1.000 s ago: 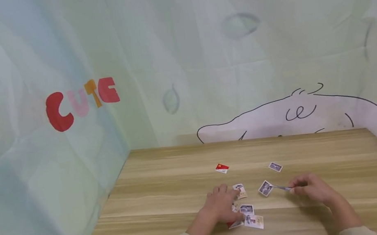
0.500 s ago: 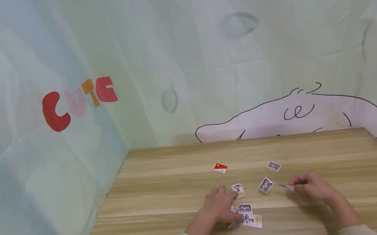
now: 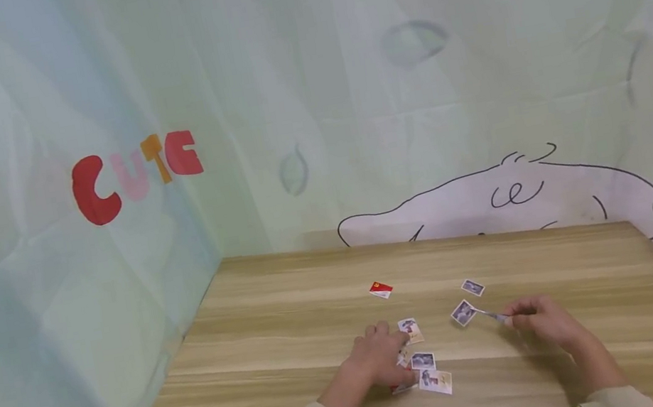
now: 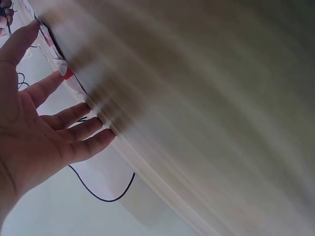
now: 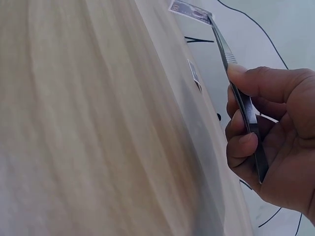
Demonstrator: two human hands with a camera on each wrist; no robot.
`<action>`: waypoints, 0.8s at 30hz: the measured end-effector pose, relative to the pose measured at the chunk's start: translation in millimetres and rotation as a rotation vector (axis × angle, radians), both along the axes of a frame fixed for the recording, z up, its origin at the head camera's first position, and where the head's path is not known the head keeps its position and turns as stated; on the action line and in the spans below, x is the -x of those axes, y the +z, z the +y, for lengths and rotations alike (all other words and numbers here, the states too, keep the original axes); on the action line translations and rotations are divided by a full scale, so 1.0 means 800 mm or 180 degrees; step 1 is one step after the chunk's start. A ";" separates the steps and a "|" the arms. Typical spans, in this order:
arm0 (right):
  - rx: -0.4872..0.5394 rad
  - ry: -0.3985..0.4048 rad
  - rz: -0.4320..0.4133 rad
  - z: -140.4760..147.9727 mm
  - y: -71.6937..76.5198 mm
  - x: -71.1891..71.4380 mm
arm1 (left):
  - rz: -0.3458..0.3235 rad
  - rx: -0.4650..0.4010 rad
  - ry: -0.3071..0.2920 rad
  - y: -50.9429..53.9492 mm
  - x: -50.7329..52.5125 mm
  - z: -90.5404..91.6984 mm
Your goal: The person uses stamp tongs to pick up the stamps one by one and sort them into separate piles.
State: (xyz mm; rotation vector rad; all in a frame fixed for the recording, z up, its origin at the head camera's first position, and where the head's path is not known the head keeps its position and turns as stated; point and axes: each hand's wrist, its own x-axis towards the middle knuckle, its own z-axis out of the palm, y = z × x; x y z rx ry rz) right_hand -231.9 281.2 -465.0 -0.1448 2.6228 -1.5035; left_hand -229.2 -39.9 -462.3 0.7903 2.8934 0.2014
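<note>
My right hand (image 3: 544, 322) grips metal tweezers (image 5: 248, 113) between thumb and fingers. A small purple-grey stamp (image 3: 464, 314) with a white border is pinched in their tips, held just off the table in the right wrist view. Palm down, my left hand (image 3: 378, 357) rests its spread fingers among several stamps. Beside its fingertips is a stamp with a figure on it (image 3: 411, 330). A purple-grey stamp (image 3: 423, 361) and another pale one (image 3: 435, 381) lie near its thumb. Part of a red stamp (image 3: 403, 387) shows beneath that hand; the rest is hidden.
Another purple-grey stamp (image 3: 473, 288) lies just beyond the held one. Farther back on the wood-grain table (image 3: 290, 296) is a red and white stamp (image 3: 381, 289). Printed cloth walls (image 3: 282, 95) rise along the table's back and left edges.
My right hand has carried the tweezers and stamp slightly right and away from me, closer to the lying purple-grey stamp. The left hand has stayed nearly still.
</note>
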 end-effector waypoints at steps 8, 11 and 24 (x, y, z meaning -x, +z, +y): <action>-0.0108 -0.0138 -0.0069 0.007 -0.001 0.010 | 0.0083 0.0109 -0.0090 0.001 -0.001 -0.005; -0.0047 -0.0150 -0.0045 0.010 -0.002 0.014 | 0.0100 0.0102 -0.0118 0.000 -0.001 -0.007; 0.0031 -0.0215 0.0119 0.018 0.002 0.023 | 0.0003 0.0002 -0.0153 0.002 0.001 -0.007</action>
